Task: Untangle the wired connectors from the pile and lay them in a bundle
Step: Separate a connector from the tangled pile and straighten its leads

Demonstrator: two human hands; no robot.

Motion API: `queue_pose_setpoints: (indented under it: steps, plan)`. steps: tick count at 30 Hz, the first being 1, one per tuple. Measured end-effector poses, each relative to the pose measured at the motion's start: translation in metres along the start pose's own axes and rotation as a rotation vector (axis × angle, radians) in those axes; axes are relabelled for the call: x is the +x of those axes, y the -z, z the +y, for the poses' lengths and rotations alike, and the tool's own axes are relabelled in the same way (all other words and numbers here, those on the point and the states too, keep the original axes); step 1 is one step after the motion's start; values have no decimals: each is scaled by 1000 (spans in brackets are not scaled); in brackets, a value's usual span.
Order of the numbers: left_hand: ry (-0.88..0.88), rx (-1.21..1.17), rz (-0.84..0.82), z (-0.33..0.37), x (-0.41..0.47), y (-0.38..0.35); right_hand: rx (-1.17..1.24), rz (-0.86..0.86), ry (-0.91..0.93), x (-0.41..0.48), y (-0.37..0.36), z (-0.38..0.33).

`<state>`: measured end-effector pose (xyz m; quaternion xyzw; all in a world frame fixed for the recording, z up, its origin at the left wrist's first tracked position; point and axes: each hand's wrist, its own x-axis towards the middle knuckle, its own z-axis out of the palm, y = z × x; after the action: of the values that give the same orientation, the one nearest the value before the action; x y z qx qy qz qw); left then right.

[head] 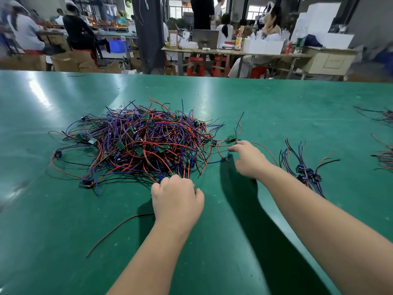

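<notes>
A tangled pile point(144, 143) of red, blue, purple and black wires with small green boards and black connectors lies on the green table point(63, 231). My left hand point(176, 199) rests at the pile's near edge, fingers closed on wires there. My right hand point(248, 158) is at the pile's right side, pinching the wires of one connector with a small green board point(231, 138) that sits apart from the pile. A laid-out bundle point(306, 171) of connectors lies to the right of my right forearm.
One loose red-black wire point(114, 231) lies near my left forearm. More wire bundles point(385, 156) sit at the table's right edge. Beyond the table's far edge are people, worktables, red stools and cardboard boxes.
</notes>
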<state>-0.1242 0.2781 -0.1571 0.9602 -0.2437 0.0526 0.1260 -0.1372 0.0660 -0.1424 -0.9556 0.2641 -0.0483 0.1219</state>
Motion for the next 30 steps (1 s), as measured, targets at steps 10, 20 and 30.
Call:
queue_pose_setpoints:
  steps: [10, 20, 30]
  plan:
    - [39, -69, 29, -4, 5, 0, -49, 48, 129, 51, -7, 29]
    - [34, -105, 48, -3, 5, -1, 345, 523, -85, 75, 59, 39]
    - [25, -614, 132, -5, 3, 6, 376, 310, -111, 53, 18, -2]
